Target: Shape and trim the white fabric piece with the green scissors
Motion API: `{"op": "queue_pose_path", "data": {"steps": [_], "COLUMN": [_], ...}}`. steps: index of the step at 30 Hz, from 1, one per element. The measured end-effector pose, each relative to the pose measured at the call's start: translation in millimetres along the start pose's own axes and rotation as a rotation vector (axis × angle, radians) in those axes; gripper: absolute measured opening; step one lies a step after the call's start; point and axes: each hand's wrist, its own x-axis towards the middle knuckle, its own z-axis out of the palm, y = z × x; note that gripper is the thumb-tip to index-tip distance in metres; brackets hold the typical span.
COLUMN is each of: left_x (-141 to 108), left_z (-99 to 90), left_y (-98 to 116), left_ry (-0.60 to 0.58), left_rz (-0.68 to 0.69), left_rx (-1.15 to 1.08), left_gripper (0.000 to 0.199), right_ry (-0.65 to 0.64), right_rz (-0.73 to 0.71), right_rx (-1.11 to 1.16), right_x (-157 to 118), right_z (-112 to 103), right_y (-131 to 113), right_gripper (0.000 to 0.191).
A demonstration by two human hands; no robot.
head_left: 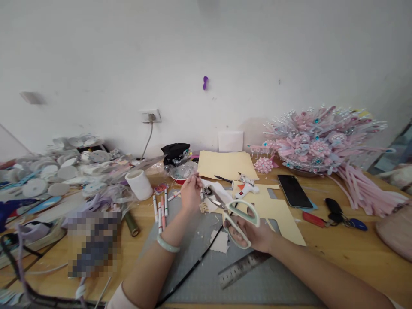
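My right hand (259,235) grips a pair of scissors (228,207) by their white and pale green handles, fingers through the loops. The blades look parted and point up and left, towards my left hand (191,193). That hand is closed in a pinch above the grey cutting mat (206,281); what its fingertips hold, if anything, is too small to make out. Below the hands lie a torn scrap of pale paper (219,241), a steel ruler (240,269) and a black cable (196,265). A white glue gun (247,190) rests just beyond the scissors.
Several markers (162,210) and a white cup (139,184) stand left of the mat. Cream card sheets (227,164) lie at the back. To the right are a phone (294,191), keys (334,212) and a pink beaded headdress (317,146). Craft clutter (67,171) crowds the left.
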Motion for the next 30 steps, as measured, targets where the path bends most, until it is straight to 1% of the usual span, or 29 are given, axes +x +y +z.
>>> {"op": "queue_pose_path", "data": {"steps": [2, 3, 5, 8, 10, 11, 12, 14, 15, 16, 19, 20, 22, 26, 30], "left_x": [4.3, 6.0, 8.2, 7.5, 4.1, 1.7, -1.1, -6.8, -9.2, -11.2, -13.2, -12.8, -11.2, -10.5, -14.4], "left_z": [-1.1, -1.9, -3.6, -4.1, -1.9, -0.1, 1.7, 4.8, 5.6, 5.8, 2.9, 1.3, -1.4, -2.5, 1.6], "left_y": [6.5, 10.1, 17.0, 24.2, 24.3, 22.6, 19.8, 11.4, 6.4, 1.2, -12.6, -16.0, -20.8, -24.0, -22.8], "left_ry": [0.145, 0.199, 0.23, 0.203, 0.148, 0.109, 0.062, -0.047, -0.073, -0.076, -0.015, 0.004, 0.0, -0.026, 0.004], "left_rz": [0.018, 0.007, -0.031, -0.027, -0.036, -0.063, -0.094, -0.255, -0.328, -0.378, -0.414, -0.43, -0.455, -0.463, -0.468], "left_rx": [-0.06, -0.072, -0.086, -0.104, -0.112, -0.114, -0.118, -0.068, -0.046, -0.026, 0.023, 0.03, 0.022, -0.018, -0.037], "left_gripper": [0.011, 0.015, 0.02, 0.021, 0.021, 0.02, 0.019, 0.017, 0.015, 0.013, 0.006, 0.007, 0.011, 0.012, 0.011], "right_ry": [0.022, 0.026, 0.014, -0.048, -0.116, -0.151, -0.176, -0.176, -0.154, -0.128, -0.07, -0.061, -0.046, -0.035, 0.0], "right_rz": [0.013, 0.033, 0.066, 0.04, -0.002, -0.016, -0.026, -0.05, -0.054, -0.051, -0.005, 0.009, 0.025, 0.05, 0.055], "right_rx": [-0.118, -0.153, -0.179, -0.174, -0.143, -0.109, -0.065, 0.033, 0.079, 0.118, 0.176, 0.182, 0.189, 0.166, 0.121], "right_x": [0.9, 1.3, 1.8, 0.6, -1.8, -3.3, -4.8, -7.0, -7.6, -7.7, -6.3, -5.7, -4.9, -6.1, -6.9], "right_z": [1.1, 1.4, 0.9, -1.8, -3.6, -4.1, -4.5, -4.8, -4.9, -5.1, -6.6, -7.3, -8.5, -9.6, -10.8], "right_y": [3.1, 4.5, 6.3, 4.9, 0.2, -3.1, -6.7, -13.7, -16.5, -18.5, -19.5, -18.4, -15.7, -11.7, -9.7], "right_gripper": [0.054, 0.053, 0.054, 0.062, 0.068, 0.07, 0.071, 0.068, 0.065, 0.061, 0.053, 0.052, 0.048, 0.045, 0.045]}}
